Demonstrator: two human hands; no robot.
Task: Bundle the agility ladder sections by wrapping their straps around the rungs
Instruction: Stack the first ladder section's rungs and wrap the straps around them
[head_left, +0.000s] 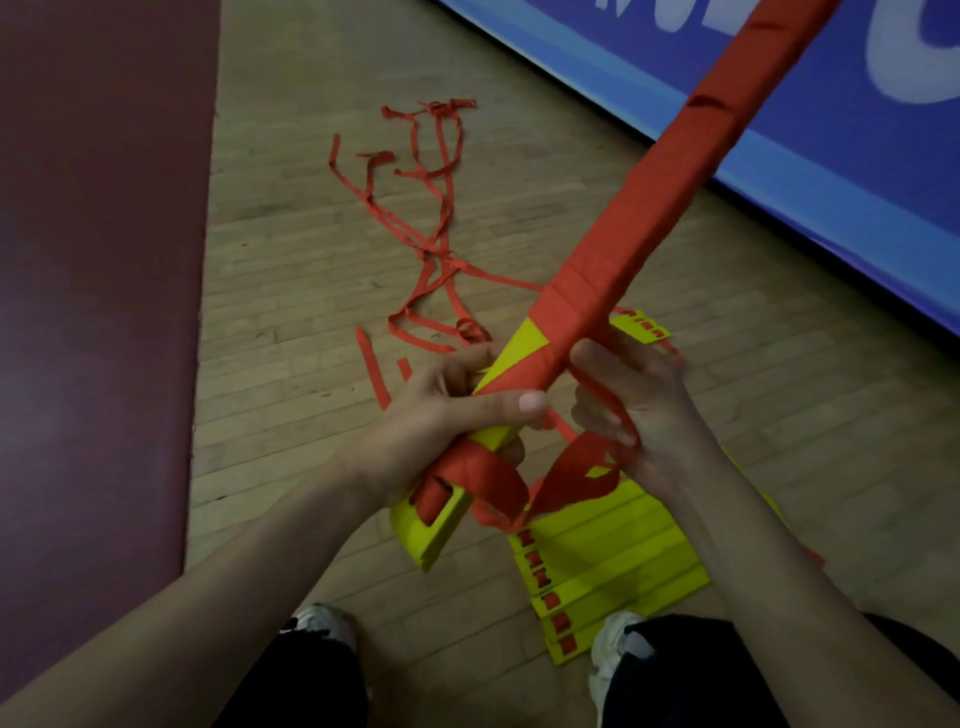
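Observation:
A long bundle of yellow rungs (524, 340), wound almost fully in red strap (670, 192), slants from the lower middle up to the top right. My left hand (447, 415) grips the bundle near its lower end, thumb laid across it. My right hand (634, 405) pinches a loop of the red strap beside the bundle. The bundle's yellow end (431, 525) sticks out below my left hand. A second stack of yellow rungs (613, 561) lies flat on the floor under my right forearm.
Loose red straps (431, 208) lie tangled on the wooden floor (291, 270) ahead. A dark red mat (98, 260) covers the left side. A blue padded banner (831, 119) runs along the upper right. My shoes (322, 623) and dark trousers show at the bottom.

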